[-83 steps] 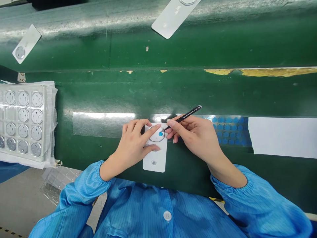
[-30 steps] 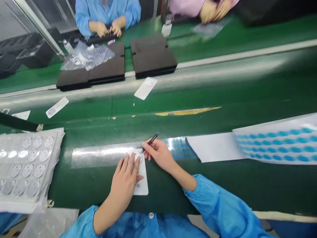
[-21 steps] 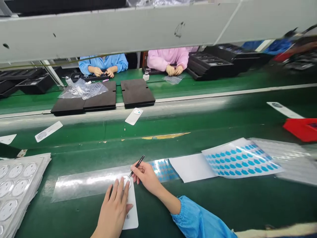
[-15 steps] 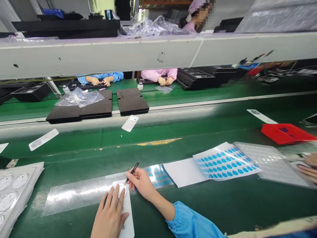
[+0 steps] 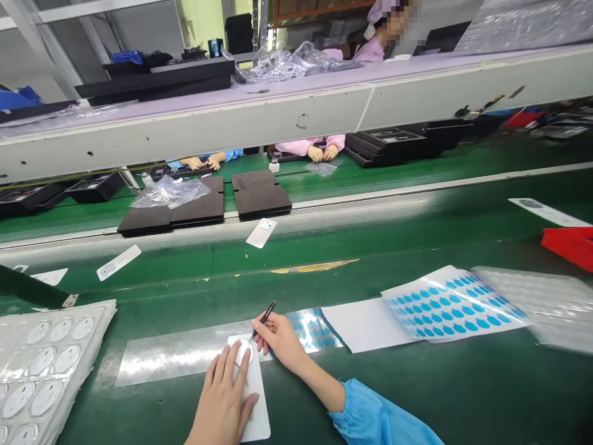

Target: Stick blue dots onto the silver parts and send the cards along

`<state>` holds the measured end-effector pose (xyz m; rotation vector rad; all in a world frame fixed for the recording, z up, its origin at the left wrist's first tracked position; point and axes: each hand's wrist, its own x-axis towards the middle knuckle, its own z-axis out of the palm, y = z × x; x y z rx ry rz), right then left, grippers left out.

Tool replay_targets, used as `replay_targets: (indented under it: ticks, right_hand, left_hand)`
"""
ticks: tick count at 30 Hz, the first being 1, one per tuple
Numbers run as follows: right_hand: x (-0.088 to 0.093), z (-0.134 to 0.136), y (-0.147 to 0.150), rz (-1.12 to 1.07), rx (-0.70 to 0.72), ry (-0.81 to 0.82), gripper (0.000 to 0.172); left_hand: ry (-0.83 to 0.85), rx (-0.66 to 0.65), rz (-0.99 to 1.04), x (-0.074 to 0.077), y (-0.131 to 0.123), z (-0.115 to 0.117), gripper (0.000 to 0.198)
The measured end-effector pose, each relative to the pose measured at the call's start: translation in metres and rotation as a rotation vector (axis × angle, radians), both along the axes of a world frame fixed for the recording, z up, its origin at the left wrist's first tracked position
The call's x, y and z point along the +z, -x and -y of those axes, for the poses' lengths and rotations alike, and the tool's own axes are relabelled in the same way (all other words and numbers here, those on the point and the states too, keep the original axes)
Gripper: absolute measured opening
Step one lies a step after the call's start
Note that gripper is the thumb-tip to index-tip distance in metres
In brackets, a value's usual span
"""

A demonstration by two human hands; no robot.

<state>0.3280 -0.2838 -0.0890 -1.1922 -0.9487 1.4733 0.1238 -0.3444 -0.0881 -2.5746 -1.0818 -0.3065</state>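
Observation:
My left hand (image 5: 225, 386) lies with its fingers stretched out over a white rectangular plate (image 5: 259, 413) on the green bench. Under the fingertips, near the plate's far end, sits a white round piece (image 5: 243, 354), partly covered. Black tweezers (image 5: 264, 320) are pinched in my right hand (image 5: 280, 343), their tips pointing down at the round piece. Behind both hands a clear film strip (image 5: 173, 355) is laid flat, and its right part bears blue stickers (image 5: 315, 331).
White paper (image 5: 361, 326) and a sheet of blue round stickers (image 5: 456, 306) lie to the right, by a clear plastic tray (image 5: 546, 303). Trays of white discs (image 5: 44, 371) stand left. Dark foam blocks (image 5: 262, 193) lie beyond; co-workers' hands (image 5: 323, 152) work opposite. A red bin (image 5: 569, 247) is far right.
The whole view has shifted and tilted, so the bench things appear further right. My left hand stays on the plate, and the tweezers remain in my right hand at the round piece.

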Motion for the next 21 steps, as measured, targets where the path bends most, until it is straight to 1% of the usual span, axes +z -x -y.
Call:
replay_targets:
  ticks: [2, 4, 6, 8, 10, 12, 16, 19, 21]
  right_hand:
    - [0.002, 0.000, 0.000, 0.000, -0.004, -0.008, 0.057]
    - [0.004, 0.000, 0.000, -0.001, -0.010, -0.008, 0.057]
    - [0.006, 0.001, -0.001, -0.005, -0.017, 0.001, 0.057]
    - [0.007, 0.003, -0.001, -0.014, -0.020, 0.016, 0.055]
    - [0.009, 0.004, -0.002, -0.027, -0.014, 0.032, 0.053]
    - [0.010, 0.005, -0.004, -0.044, 0.000, 0.044, 0.050]
    - [0.009, 0.006, -0.006, -0.070, 0.012, 0.044, 0.046]
    - [0.008, 0.005, -0.004, -0.065, -0.005, 0.043, 0.047]
    - [0.007, 0.005, -0.002, -0.050, -0.017, 0.048, 0.049]
  left_hand:
    - [-0.017, 0.003, 0.051, -0.007, -0.003, 0.007, 0.059]
    - [-0.005, -0.021, 0.065, -0.009, -0.005, 0.015, 0.060]
    - [0.047, -0.036, 0.026, -0.003, -0.006, 0.023, 0.061]
    - [0.113, -0.028, -0.030, 0.009, -0.007, 0.028, 0.062]
    - [0.170, -0.017, -0.063, 0.021, -0.009, 0.029, 0.061]
    - [0.216, -0.010, -0.086, 0.029, -0.010, 0.027, 0.062]
    - [0.242, -0.009, -0.102, 0.035, -0.013, 0.024, 0.063]
    - [0.196, -0.038, -0.070, 0.036, -0.015, 0.022, 0.064]
    - [0.153, -0.077, -0.031, 0.033, -0.013, 0.022, 0.071]
